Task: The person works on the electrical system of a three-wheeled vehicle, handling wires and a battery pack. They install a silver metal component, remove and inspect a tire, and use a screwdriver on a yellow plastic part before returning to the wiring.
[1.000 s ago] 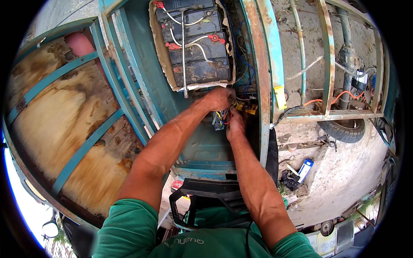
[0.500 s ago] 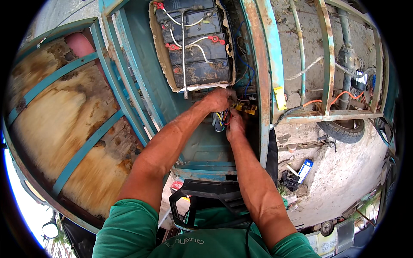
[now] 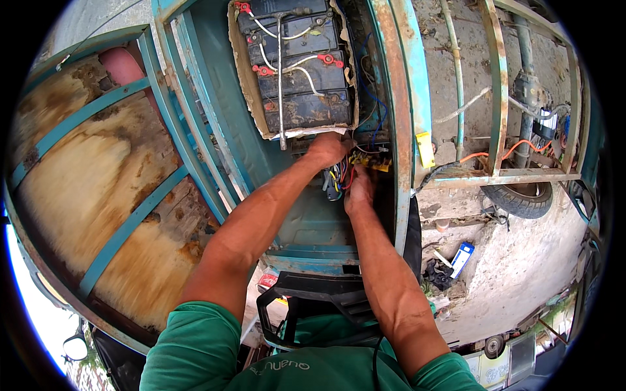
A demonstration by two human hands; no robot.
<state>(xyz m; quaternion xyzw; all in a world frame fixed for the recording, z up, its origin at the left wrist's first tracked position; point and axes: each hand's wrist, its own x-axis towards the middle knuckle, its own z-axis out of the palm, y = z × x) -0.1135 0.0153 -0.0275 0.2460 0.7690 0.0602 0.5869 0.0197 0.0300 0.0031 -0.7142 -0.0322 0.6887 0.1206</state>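
A stained tan wooden panel with teal metal straps (image 3: 98, 195) lies well to the left of a torn brown cardboard box (image 3: 258, 111). Black rectangular batteries (image 3: 303, 111) sit in a row in the box, joined by white cables with red terminal ends, and a T-shaped metal rod (image 3: 281, 78) lies across them, its foot passing the box's near edge. Just off that edge, the left hand (image 3: 327, 150) is bent inward with its fingers curled; the fingertips are too small and shaded to tell what it has hold of. The bundle of multicoloured thin wires (image 3: 334, 182), ending in a grey plug, hangs on the box's near side, between the hands. To its right, the right hand (image 3: 360, 190) is half curled beside a red wire; whether it grips anything cannot be told. A yellow-wrapped piece (image 3: 378, 163) is at its fingers, near the box's near right corner. A black rubber tyre (image 3: 521, 199) lies well to the box's right.
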